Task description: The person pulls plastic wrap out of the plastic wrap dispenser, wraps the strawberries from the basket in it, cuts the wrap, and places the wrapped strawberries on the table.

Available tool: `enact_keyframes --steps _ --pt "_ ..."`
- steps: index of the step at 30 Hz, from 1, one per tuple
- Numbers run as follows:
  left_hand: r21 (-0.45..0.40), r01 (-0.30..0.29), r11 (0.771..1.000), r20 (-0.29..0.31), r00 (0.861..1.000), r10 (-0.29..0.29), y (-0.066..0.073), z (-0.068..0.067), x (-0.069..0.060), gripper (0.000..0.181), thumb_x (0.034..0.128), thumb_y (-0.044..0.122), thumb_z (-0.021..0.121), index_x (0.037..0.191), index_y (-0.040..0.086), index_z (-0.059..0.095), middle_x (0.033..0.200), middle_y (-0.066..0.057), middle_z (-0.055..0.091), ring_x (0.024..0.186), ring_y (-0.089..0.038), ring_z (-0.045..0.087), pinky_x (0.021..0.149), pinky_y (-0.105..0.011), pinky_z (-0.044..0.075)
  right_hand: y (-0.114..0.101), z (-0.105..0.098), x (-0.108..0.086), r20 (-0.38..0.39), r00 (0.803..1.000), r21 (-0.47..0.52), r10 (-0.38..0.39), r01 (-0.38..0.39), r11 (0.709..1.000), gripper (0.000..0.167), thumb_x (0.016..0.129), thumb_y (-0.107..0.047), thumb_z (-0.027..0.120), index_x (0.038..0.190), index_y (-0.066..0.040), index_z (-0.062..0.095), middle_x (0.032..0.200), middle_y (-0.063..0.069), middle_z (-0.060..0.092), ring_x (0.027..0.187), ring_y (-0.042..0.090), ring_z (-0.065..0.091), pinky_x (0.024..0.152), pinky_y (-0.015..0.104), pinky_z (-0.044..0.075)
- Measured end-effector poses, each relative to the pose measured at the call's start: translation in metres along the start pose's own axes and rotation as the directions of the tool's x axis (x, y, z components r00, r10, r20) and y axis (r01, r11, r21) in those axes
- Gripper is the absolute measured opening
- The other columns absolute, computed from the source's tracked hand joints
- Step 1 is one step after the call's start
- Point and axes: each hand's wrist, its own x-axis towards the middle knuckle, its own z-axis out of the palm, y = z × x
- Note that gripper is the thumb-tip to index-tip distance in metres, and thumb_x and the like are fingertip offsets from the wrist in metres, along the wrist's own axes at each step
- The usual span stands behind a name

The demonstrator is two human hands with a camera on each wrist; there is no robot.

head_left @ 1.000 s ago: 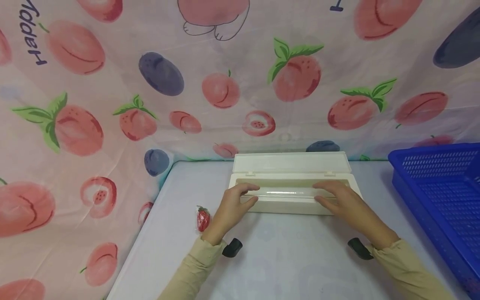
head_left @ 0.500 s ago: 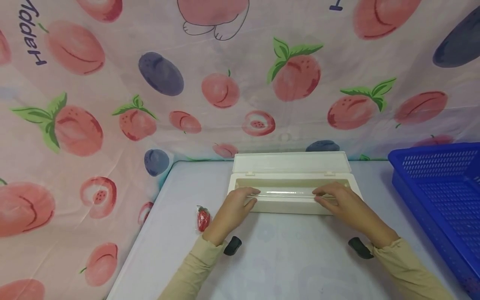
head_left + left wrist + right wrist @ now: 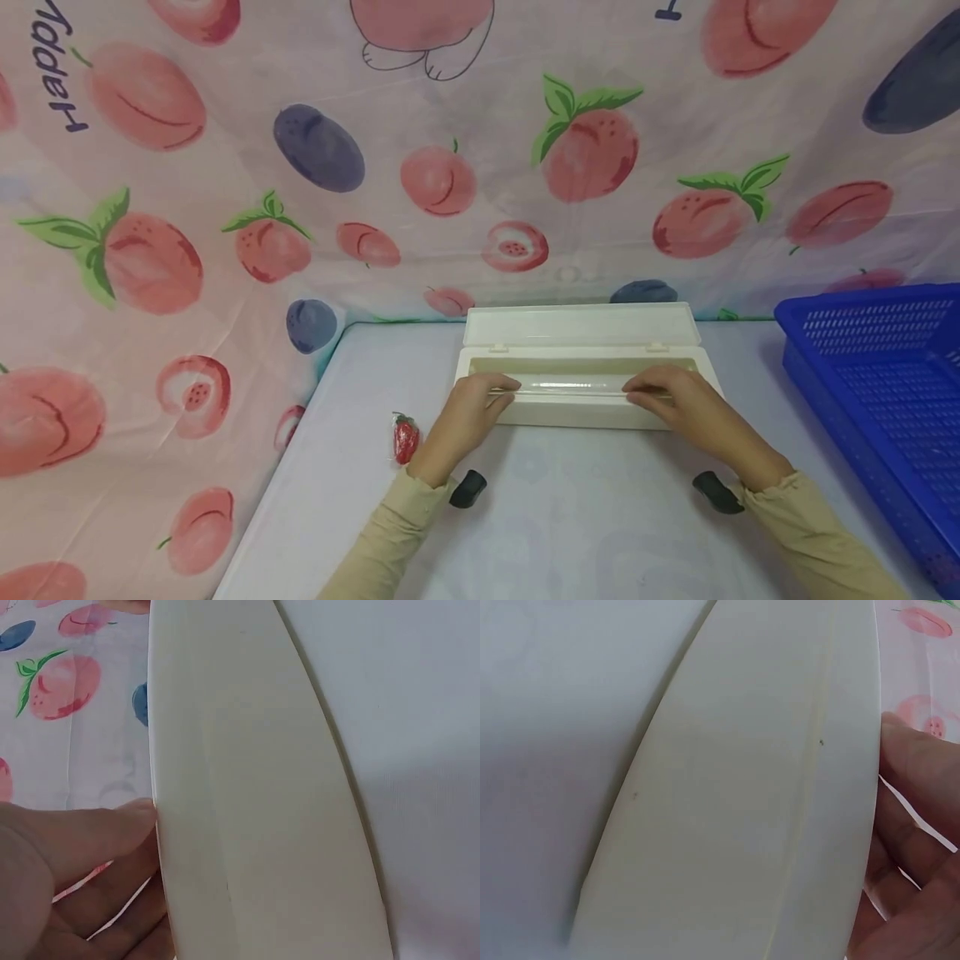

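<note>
A long cream-white cling film dispenser box (image 3: 577,414) stands on the white table with its hinged lid (image 3: 581,325) tilted back. Inside lies a shiny clear roll of cling film (image 3: 570,382). My left hand (image 3: 474,408) is at the left part of the front rim, its thumb and fingertips pinching towards the film. At the right part, my right hand (image 3: 678,402) does the same, thumb in front and fingers over the rim. Thumb tips touch the box edge in both wrist views; the film between the fingertips is too clear to make out.
A plastic-wrapped red strawberry-like item (image 3: 406,439) lies beside the left forearm. On the right stands a blue plastic basket (image 3: 840,392). Dark wrist-camera pieces (image 3: 468,489) show below each wrist. A fruit-print cloth (image 3: 450,108) hangs behind the table.
The left index finger has come down, and its gap to the thumb is narrower. My right fingers have closed in slightly. Box, basket and wrapped item stay put.
</note>
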Motion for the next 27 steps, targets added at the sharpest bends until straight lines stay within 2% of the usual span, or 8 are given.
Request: enact_keyframes --steps 6,11,20,27 --pt "-0.012 0.049 0.999 -0.04 0.998 -0.049 0.004 0.005 0.001 0.022 0.096 0.008 0.064 0.116 0.002 0.07 0.114 -0.011 0.072 0.113 -0.026 0.065 0.099 -0.041 0.052 0.0 0.002 0.001 -0.039 0.999 0.004 -0.005 0.006 1.0 0.011 0.087 -0.004 0.074 0.097 -0.007 0.076 0.094 0.002 0.072 0.09 0.022 0.069 0.08 0.035 0.059" --pt "-0.052 0.094 0.994 -0.086 0.991 -0.098 0.007 0.008 0.003 0.018 0.0936 0.008 0.068 0.11 0.002 0.073 0.107 -0.009 0.074 0.108 -0.024 0.068 0.094 -0.04 0.055 0.002 0.004 0.001 -0.068 0.998 0.005 -0.009 0.009 1.0 0.011 0.086 -0.003 0.075 0.096 -0.007 0.076 0.092 0.001 0.072 0.088 0.02 0.069 0.079 0.033 0.059" --pt "-0.091 0.122 0.988 -0.158 0.978 -0.135 0.01 0.009 0.008 0.012 0.0887 0.01 0.074 0.098 0.004 0.078 0.097 -0.006 0.077 0.102 -0.023 0.069 0.087 -0.04 0.055 0.004 0.005 0.001 -0.096 0.995 0.037 0.004 0.0 0.999 0.01 0.084 -0.004 0.076 0.094 -0.008 0.076 0.091 0.002 0.073 0.087 0.018 0.07 0.077 0.027 0.059" --pt "-0.099 0.136 0.986 -0.181 0.972 -0.153 0.01 0.011 0.011 0.006 0.089 0.01 0.074 0.091 0.007 0.078 0.089 -0.003 0.076 0.093 -0.018 0.069 0.078 -0.033 0.055 0.006 0.006 0.003 -0.114 0.994 0.053 -0.001 0.007 0.999 0.007 0.085 -0.005 0.076 0.091 -0.009 0.076 0.089 0.0 0.073 0.084 0.012 0.068 0.076 0.027 0.059"
